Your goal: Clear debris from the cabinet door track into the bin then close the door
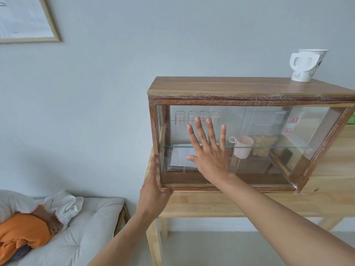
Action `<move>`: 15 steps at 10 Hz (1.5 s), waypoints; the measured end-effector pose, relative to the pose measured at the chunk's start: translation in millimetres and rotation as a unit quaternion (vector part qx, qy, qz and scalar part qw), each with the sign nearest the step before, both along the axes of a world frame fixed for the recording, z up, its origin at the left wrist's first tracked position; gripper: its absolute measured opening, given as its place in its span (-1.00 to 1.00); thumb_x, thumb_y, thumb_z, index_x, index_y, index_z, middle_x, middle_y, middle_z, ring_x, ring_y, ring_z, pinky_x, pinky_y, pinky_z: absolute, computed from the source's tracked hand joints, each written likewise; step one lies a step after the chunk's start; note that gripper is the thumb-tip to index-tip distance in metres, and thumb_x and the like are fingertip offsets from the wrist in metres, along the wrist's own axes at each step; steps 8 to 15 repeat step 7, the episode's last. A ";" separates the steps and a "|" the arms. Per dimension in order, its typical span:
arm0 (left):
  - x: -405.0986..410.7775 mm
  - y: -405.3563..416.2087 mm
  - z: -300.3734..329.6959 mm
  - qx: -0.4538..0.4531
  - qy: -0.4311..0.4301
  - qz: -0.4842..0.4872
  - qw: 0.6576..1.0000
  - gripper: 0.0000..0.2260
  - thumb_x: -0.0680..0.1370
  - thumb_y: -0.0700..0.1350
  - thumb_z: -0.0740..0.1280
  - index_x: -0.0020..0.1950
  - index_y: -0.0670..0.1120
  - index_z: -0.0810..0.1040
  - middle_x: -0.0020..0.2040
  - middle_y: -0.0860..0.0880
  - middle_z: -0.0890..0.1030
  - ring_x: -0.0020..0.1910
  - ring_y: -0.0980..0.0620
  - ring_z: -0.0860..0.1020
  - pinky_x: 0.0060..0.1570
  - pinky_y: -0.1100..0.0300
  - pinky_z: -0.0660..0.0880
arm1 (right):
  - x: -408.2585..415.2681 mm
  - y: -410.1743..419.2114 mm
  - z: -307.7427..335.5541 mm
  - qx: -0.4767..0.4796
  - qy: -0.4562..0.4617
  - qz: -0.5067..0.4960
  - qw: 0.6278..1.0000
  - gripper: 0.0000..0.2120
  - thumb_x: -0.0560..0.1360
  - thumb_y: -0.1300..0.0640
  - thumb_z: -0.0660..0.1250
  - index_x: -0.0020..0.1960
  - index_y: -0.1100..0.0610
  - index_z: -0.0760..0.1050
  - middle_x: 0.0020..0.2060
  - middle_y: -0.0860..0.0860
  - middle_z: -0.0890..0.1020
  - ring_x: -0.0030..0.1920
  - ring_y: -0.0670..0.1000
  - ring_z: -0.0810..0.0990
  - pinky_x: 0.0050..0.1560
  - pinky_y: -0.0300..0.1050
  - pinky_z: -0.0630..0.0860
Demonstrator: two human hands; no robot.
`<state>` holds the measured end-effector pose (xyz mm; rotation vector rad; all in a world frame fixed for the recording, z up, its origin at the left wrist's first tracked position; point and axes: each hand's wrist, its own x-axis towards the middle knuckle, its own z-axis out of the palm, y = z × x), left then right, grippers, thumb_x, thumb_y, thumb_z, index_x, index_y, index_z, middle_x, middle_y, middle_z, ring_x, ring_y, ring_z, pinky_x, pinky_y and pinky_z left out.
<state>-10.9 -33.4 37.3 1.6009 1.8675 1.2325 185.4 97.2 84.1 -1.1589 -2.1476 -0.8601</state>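
The cabinet [247,89] stands on a wooden table [211,204]. The right hand [209,152] lies flat on the glass door [201,175], fingers spread; the left hand [153,187] braces the cabinet's left post, fingers together. Inside: four beakers [180,117], papers [182,154], a pink cup [243,148]. A paper cup [307,64] sits on top.

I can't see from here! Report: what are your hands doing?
Right hand flat on glass door. Left hand steadying cabinet corner. Nothing held. Nothing blocking.
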 end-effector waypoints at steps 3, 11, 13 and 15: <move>-2.5 -6.2 18.8 -0.062 0.087 -0.001 0.994 0.00 0.58 -0.08 0.42 0.59 0.41 -0.33 0.67 0.09 0.26 0.51 -0.17 0.41 0.36 -0.20 0.46 | 2.7 -29.4 20.9 -0.065 -0.013 -0.003 0.998 0.10 0.54 -0.23 0.49 0.79 0.08 -0.12 0.78 0.15 -0.11 0.76 0.31 -0.15 0.68 0.51 -0.09; 10.6 -48.8 107.8 -0.144 0.358 -0.035 0.922 -0.19 0.65 0.26 0.22 0.72 0.04 -0.17 0.74 -0.08 -0.17 0.69 -0.25 -0.13 0.54 -0.37 0.10 | 74.5 -127.2 81.4 -0.354 -0.045 -0.091 0.930 -0.17 0.68 -0.23 0.23 0.78 -0.02 -0.11 0.79 0.03 -0.19 0.78 0.14 -0.17 0.71 0.33 0.01; 10.6 -48.8 107.8 -0.144 0.358 -0.035 0.922 -0.19 0.65 0.26 0.22 0.72 0.04 -0.17 0.74 -0.08 -0.17 0.69 -0.25 -0.13 0.54 -0.37 0.10 | 74.5 -127.2 81.4 -0.354 -0.045 -0.091 0.930 -0.17 0.68 -0.23 0.23 0.78 -0.02 -0.11 0.79 0.03 -0.19 0.78 0.14 -0.17 0.71 0.33 0.01; 10.6 -48.8 107.8 -0.144 0.358 -0.035 0.922 -0.19 0.65 0.26 0.22 0.72 0.04 -0.17 0.74 -0.08 -0.17 0.69 -0.25 -0.13 0.54 -0.37 0.10 | 74.5 -127.2 81.4 -0.354 -0.045 -0.091 0.930 -0.17 0.68 -0.23 0.23 0.78 -0.02 -0.11 0.79 0.03 -0.19 0.78 0.14 -0.17 0.71 0.33 0.01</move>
